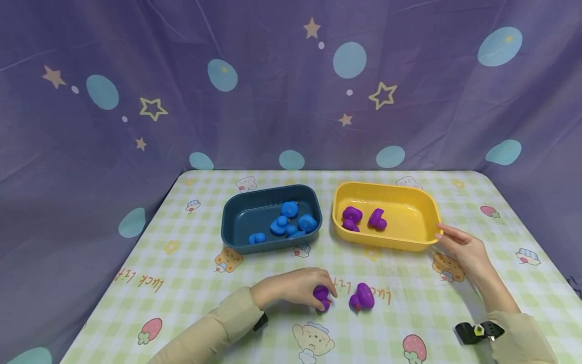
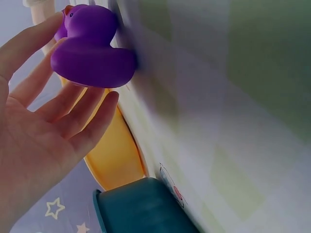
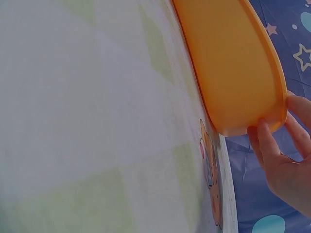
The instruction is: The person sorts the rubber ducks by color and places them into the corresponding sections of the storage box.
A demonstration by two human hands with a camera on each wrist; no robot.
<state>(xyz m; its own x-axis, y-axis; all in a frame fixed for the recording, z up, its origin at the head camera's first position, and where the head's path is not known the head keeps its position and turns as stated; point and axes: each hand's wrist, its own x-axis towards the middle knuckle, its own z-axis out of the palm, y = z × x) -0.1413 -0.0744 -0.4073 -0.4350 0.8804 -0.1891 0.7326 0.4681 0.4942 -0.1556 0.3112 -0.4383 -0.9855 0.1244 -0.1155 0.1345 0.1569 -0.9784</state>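
Observation:
In the head view my left hand (image 1: 302,287) has thumb and fingers around a purple rubber duck (image 1: 321,298) low at the tabletop. The left wrist view shows that duck (image 2: 92,58) between the thumb and the fingers, its head toward the top. To its right a second purple duck (image 1: 362,297) sits on the table. My right hand (image 1: 468,253) reaches the right end of a yellow bin (image 1: 409,241), and its extended fingertips touch the outer wall and rim, as the right wrist view also shows. Several purple ducks (image 1: 377,220) lie inside that bin.
Left of the yellow bin stands a dark teal bin (image 1: 241,212) holding several blue ducks (image 1: 289,209). Both rest on a checked, cartoon-printed tablecloth (image 1: 191,303). Behind the table hangs a purple curtain (image 1: 273,111) with stars and ovals.

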